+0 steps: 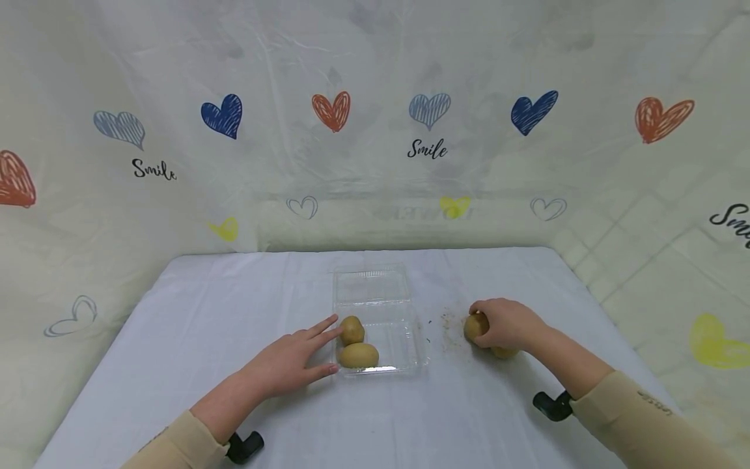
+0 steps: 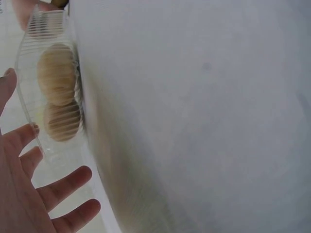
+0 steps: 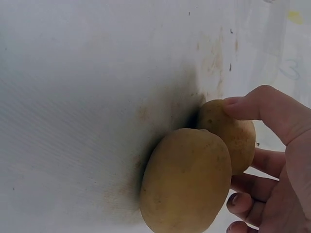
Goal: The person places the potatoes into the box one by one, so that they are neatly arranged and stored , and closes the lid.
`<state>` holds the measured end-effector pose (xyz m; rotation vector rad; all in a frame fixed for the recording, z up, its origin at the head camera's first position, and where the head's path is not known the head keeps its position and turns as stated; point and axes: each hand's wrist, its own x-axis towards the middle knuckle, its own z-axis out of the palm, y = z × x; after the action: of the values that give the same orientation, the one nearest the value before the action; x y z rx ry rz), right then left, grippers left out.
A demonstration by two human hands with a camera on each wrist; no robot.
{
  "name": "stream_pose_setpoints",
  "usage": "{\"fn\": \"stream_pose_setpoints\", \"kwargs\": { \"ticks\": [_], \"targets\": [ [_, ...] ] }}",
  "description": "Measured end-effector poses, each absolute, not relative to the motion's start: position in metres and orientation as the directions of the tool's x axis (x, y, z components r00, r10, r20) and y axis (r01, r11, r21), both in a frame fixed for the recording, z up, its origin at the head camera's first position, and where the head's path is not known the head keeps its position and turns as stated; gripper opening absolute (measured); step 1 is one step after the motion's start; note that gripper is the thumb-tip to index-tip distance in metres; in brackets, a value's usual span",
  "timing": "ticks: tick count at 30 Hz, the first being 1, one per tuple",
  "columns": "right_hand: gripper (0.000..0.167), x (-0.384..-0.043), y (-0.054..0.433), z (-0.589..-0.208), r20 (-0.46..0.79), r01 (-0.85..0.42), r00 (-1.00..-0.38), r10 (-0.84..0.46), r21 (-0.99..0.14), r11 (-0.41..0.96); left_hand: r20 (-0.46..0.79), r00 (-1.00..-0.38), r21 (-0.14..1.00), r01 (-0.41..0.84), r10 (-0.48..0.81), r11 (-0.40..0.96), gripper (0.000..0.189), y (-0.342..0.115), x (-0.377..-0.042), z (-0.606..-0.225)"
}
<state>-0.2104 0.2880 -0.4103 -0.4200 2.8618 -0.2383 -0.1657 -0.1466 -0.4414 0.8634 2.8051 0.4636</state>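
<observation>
A clear plastic clamshell container [image 1: 398, 335] lies with its lid folded back on the table. Inside its left part are two potatoes, a rounder one [image 1: 352, 330] behind and an oval one [image 1: 359, 355] in front. At the container's left edge is my left hand [image 1: 290, 361], fingers spread and straight; in the left wrist view fingertips [image 2: 35, 128] touch the clear wall. To the right, my right hand [image 1: 510, 324] grips a potato [image 3: 232, 136] between thumb and fingers. Another potato [image 3: 187, 182] lies right beside it on the cloth, partly hidden under the hand in the head view.
A white cloth covers the table [image 1: 234, 293]. Brown dirt crumbs [image 1: 448, 329] are scattered between the container and the right hand. Behind the table hangs a pale curtain [image 1: 375, 58] printed with hearts. A black camera mount [image 1: 553, 406] sticks out below the right wrist.
</observation>
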Motion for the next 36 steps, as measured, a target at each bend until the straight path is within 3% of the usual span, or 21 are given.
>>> {"fn": "stream_pose_setpoints", "kwargs": {
  "ticks": [10, 18, 36],
  "targets": [
    [0.051, -0.209, 0.28, -0.405, -0.178, -0.262, -0.934, -0.311, -0.25, 0.932, -0.066, -0.812, 0.339, 0.528, 0.579, 0.779, 0.072, -0.146, -0.166, -0.44],
    [0.056, -0.208, 0.264, -0.39, -0.15, -0.22, -0.944, -0.293, -0.375, 0.901, -0.065, -0.818, 0.33, 0.522, 0.571, 0.786, 0.072, -0.148, -0.166, -0.439],
    [0.053, -0.21, 0.216, -0.384, -0.062, -0.338, -0.883, -0.465, -0.604, 0.722, -0.089, -0.82, 0.345, 0.508, 0.566, 0.789, 0.073, -0.145, -0.165, -0.44]
  ]
}}
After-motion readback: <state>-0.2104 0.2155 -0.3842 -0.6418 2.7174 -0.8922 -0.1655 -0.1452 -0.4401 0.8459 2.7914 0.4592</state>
